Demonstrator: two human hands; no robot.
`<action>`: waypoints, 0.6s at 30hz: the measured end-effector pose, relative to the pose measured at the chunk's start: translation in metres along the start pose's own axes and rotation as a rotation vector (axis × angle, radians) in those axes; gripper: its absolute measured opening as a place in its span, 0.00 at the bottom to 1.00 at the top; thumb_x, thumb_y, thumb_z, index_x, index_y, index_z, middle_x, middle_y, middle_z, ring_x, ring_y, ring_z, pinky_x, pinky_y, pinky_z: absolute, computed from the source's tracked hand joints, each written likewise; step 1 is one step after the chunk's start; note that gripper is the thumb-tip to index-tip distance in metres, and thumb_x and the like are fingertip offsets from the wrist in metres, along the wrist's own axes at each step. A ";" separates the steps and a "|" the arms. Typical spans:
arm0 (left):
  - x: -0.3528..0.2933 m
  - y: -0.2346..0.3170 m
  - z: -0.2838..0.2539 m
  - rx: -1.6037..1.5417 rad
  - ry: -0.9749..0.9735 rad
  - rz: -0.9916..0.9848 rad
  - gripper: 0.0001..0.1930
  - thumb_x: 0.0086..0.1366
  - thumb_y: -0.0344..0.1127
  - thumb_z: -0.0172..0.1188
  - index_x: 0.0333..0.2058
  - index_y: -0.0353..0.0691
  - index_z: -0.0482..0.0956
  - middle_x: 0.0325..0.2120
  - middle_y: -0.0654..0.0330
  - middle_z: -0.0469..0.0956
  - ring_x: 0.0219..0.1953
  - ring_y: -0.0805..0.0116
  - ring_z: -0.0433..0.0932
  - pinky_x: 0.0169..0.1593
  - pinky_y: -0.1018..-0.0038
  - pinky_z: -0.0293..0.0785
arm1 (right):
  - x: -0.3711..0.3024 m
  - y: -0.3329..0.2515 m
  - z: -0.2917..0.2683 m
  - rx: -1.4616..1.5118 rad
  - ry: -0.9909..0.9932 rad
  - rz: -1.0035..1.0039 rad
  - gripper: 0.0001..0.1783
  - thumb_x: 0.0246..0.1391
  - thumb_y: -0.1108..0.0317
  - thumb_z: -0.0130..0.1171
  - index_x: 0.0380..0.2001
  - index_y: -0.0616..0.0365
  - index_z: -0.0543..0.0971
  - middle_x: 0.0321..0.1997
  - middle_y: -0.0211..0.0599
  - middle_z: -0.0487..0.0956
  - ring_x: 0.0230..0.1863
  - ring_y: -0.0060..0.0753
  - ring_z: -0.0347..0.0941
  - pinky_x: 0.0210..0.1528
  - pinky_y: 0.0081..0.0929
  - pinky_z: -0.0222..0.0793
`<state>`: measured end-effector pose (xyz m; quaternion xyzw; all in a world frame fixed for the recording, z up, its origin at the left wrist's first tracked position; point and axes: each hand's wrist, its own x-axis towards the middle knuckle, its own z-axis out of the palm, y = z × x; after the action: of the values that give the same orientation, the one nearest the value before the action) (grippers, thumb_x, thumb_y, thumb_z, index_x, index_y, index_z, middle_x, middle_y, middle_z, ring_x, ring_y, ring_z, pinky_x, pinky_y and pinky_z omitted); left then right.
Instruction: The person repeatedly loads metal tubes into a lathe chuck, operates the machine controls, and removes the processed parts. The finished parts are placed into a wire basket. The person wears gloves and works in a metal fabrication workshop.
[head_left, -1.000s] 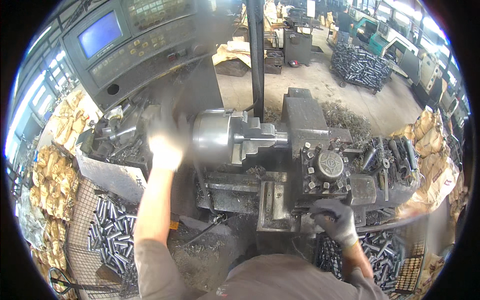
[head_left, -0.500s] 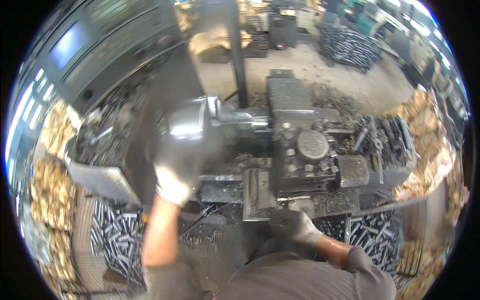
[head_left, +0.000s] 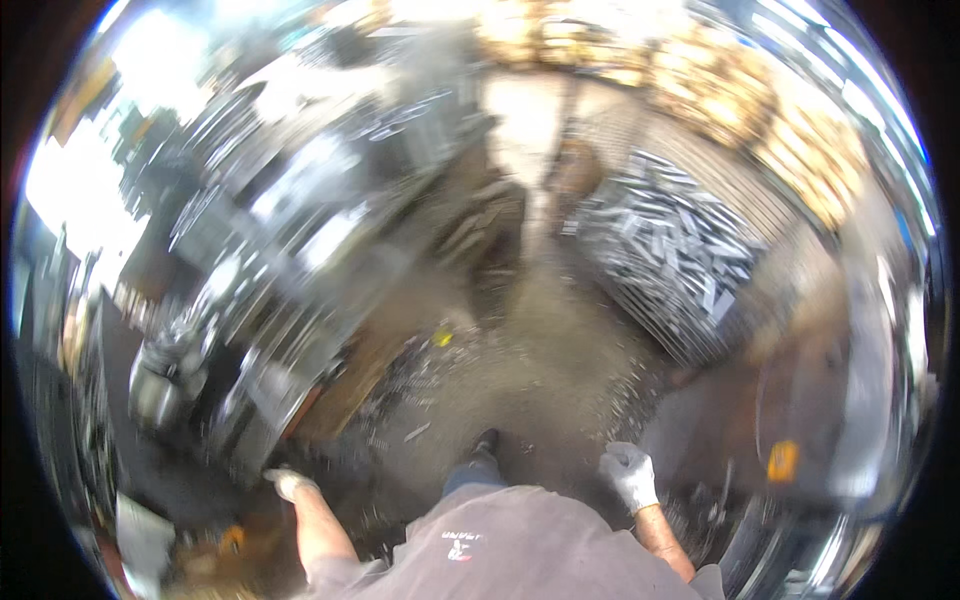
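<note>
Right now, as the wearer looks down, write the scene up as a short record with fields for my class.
Left hand: pale glove, near blurred machinery; grip unclear
Right hand: pale glove, out to the right of the body; grip unclear
Clothing: grey shirt, dark shoe
Floor: yellow scrap lying on it
Ahead, right: heaped metal pieces
Picture: strongly blurred
</note>
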<state>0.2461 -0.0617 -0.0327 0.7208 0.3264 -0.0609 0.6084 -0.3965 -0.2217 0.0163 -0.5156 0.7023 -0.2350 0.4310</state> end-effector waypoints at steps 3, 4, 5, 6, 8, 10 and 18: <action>0.115 0.021 -0.107 -0.096 0.546 -0.156 0.42 0.78 0.64 0.41 0.61 0.21 0.76 0.57 0.37 0.82 0.61 0.45 0.82 0.65 0.53 0.78 | 0.043 -0.084 0.079 -0.140 -0.248 -0.206 0.21 0.57 0.65 0.73 0.51 0.63 0.86 0.46 0.46 0.90 0.47 0.35 0.89 0.53 0.32 0.83; 0.111 0.019 -0.135 -0.112 0.707 -0.200 0.43 0.78 0.64 0.40 0.61 0.20 0.76 0.57 0.35 0.82 0.60 0.43 0.82 0.64 0.51 0.79 | 0.058 -0.106 0.081 -0.170 -0.314 -0.258 0.20 0.57 0.65 0.73 0.51 0.63 0.86 0.46 0.46 0.90 0.47 0.36 0.88 0.54 0.32 0.83; 0.096 0.024 -0.146 -0.049 0.744 -0.154 0.43 0.78 0.64 0.40 0.63 0.21 0.74 0.58 0.34 0.80 0.61 0.41 0.81 0.64 0.50 0.79 | 0.071 -0.125 0.095 -0.211 -0.375 -0.294 0.21 0.57 0.62 0.72 0.51 0.61 0.86 0.47 0.47 0.90 0.48 0.40 0.89 0.54 0.34 0.83; 0.081 0.028 -0.156 0.020 0.774 -0.109 0.42 0.79 0.63 0.40 0.64 0.22 0.72 0.60 0.34 0.78 0.62 0.39 0.80 0.64 0.49 0.79 | 0.087 -0.137 0.110 -0.270 -0.412 -0.339 0.21 0.58 0.61 0.71 0.51 0.61 0.86 0.47 0.48 0.90 0.48 0.41 0.89 0.54 0.35 0.83; 0.118 0.015 -0.207 0.191 0.867 0.172 0.39 0.80 0.62 0.41 0.65 0.25 0.72 0.61 0.33 0.78 0.62 0.38 0.79 0.64 0.50 0.78 | 0.110 -0.157 0.144 -0.381 -0.528 -0.428 0.21 0.58 0.59 0.70 0.52 0.60 0.86 0.47 0.50 0.89 0.48 0.44 0.89 0.54 0.36 0.83; 0.135 0.002 -0.220 0.272 0.827 0.199 0.39 0.80 0.61 0.42 0.68 0.28 0.70 0.61 0.33 0.77 0.63 0.39 0.78 0.65 0.51 0.77 | 0.117 -0.185 0.169 -0.421 -0.602 -0.371 0.23 0.58 0.58 0.69 0.53 0.58 0.86 0.48 0.50 0.89 0.50 0.47 0.88 0.55 0.37 0.82; 0.098 0.048 -0.203 0.428 0.710 0.369 0.30 0.81 0.53 0.47 0.65 0.32 0.74 0.62 0.46 0.78 0.63 0.46 0.77 0.64 0.58 0.75 | 0.157 -0.207 0.230 -0.515 -0.753 -0.651 0.24 0.58 0.55 0.68 0.53 0.56 0.86 0.48 0.50 0.88 0.50 0.52 0.87 0.56 0.42 0.82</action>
<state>0.2862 0.1608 0.0114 0.8527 0.3610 0.2336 0.2966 -0.1091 -0.4148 0.0005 -0.8427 0.3392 0.0234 0.4174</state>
